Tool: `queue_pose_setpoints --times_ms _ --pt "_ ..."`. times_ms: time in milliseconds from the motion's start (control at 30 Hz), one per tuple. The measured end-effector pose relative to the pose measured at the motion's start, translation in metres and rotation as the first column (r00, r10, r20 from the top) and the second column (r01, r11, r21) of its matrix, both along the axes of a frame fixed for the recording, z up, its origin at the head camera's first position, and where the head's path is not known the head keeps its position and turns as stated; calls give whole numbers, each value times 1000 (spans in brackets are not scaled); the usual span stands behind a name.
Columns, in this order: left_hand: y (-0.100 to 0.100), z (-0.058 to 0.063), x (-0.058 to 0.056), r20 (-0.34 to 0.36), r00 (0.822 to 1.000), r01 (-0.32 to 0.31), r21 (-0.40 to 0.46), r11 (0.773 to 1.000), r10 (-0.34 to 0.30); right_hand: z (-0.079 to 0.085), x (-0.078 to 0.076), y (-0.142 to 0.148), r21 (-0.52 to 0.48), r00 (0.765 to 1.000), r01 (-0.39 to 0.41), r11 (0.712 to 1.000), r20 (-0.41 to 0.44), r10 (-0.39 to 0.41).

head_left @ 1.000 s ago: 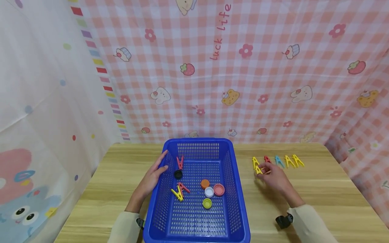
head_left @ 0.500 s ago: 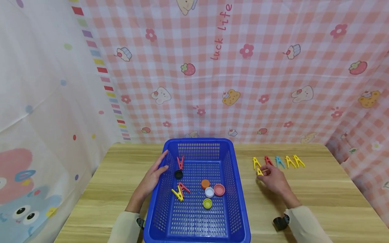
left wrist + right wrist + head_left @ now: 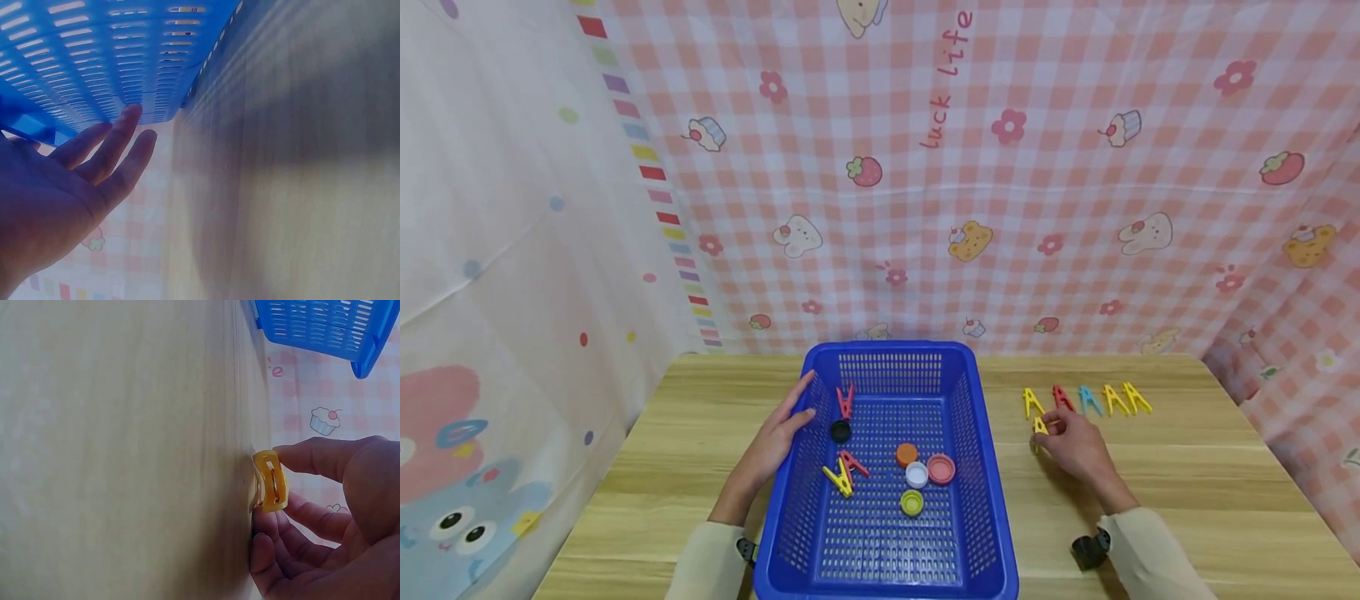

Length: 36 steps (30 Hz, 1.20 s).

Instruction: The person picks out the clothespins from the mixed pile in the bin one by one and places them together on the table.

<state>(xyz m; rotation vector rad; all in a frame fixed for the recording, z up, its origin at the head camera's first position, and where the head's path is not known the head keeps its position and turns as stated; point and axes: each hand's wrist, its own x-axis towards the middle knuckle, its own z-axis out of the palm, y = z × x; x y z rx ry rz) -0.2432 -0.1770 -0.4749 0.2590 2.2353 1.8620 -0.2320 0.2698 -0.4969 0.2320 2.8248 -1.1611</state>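
My right hand (image 3: pixel 1078 446) pinches a yellow clothespin (image 3: pixel 1040 427) between thumb and fingers, close over the wooden table. In the right wrist view this clothespin (image 3: pixel 272 481) shows end-on at the fingertips. Just beyond it lies another yellow clothespin (image 3: pixel 1032 402), at the left end of a row with a red clothespin (image 3: pixel 1062 397), a blue clothespin (image 3: pixel 1090 400) and two more yellow ones. My left hand (image 3: pixel 778 437) rests at the left rim of a blue plastic basket (image 3: pixel 1000 533), thumb over the edge. From the left wrist, its fingers (image 3: pixel 115 147) extend loosely along the basket's outer wall.
Inside the basket lie two red clothespins, a yellow clothespin (image 3: pixel 837 479), a black cap (image 3: pixel 840 431), and orange, white, pink and yellow-green caps. A checked cloth (image 3: pixel 1045 183) hangs behind the wooden table (image 3: pixel 1210 467).
My right hand has shifted slightly, turning the yellow clothespin and bringing it a little lower in the view. The left hand and the basket stay where they were.
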Motion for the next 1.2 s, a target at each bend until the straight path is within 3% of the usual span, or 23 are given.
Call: queue_pose_setpoints --times_ms 1200 --pt "0 0 -1 -17 1000 4 -12 1000 -5 -1 4 1 -25 1000 -1 1000 6 1"
